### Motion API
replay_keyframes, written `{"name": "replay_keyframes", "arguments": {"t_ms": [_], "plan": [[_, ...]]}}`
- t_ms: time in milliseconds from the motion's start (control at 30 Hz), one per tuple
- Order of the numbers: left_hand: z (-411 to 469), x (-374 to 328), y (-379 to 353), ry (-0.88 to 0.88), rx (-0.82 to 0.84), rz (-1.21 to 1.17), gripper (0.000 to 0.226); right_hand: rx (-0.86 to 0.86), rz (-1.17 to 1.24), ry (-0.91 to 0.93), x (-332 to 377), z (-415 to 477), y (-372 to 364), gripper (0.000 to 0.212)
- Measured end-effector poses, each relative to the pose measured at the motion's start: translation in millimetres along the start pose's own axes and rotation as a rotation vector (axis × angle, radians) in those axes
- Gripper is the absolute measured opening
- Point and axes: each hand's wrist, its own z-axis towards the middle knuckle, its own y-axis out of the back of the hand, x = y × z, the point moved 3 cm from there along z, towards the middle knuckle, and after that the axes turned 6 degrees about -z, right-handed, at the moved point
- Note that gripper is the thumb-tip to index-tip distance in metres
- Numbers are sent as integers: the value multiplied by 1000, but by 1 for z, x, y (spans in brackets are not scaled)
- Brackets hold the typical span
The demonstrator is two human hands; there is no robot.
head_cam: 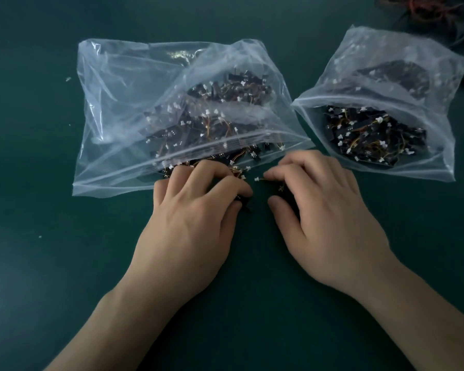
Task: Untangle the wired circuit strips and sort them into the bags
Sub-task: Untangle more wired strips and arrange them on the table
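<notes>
Your left hand lies on the green bench at the mouth of the large bag. Its fingers are curled, and the thumb and first finger pinch a dark strip. The other fingertips rest on the strips spilling out of that mouth.

Your right hand, just beside the left one, is also curled narrow. It holds a wired strip between thumb and fingers. A thin wire with a white connector sticks out of it toward 9 o'clock.

The large bag is at 11 o'clock from your hands. It is clear plastic with a zip edge, and many black strips with orange wires are inside. The small bag is at 2 o'clock, with its mouth open toward you and more strips inside. The pale marks on the strips are too small to read.

A tangle of red and dark wires lies at the far corner of the bench, at 1 o'clock.
</notes>
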Motion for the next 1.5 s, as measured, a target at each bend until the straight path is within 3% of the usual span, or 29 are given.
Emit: {"name": "replay_keyframes", "arguments": {"t_ms": [267,467,633,833,967,1067,1200,1367,1500], "plan": [[1,-2,1,-12,0,1,19,-1,28,-1,2,3,5,29],[7,0,3,-97,-45,-147,15,-56,185,-32,-5,9,10,5],[7,7,5,-107,-31,-256,15,-54,278,-37,-9,14,10,9],[6,5,4,-163,19,-178,25,-28,223,-17,-4,10,10,6],[5,5,7,-46,-55,-267,41,6,201,5,-5,5,14,6],[4,5,9,-16,-118,-195,35,12,262,-19,-6,6,16,4],[4,1,6,-37,-71,-57,27,43,275,-4,-5,7,17,4],[4,3,6,-28,-73,-132,27,18,345,4,-4,6,21,6],[2,0,5,-21,-80,-147,25,-25,289,-27,-8,5,18,26]]}}
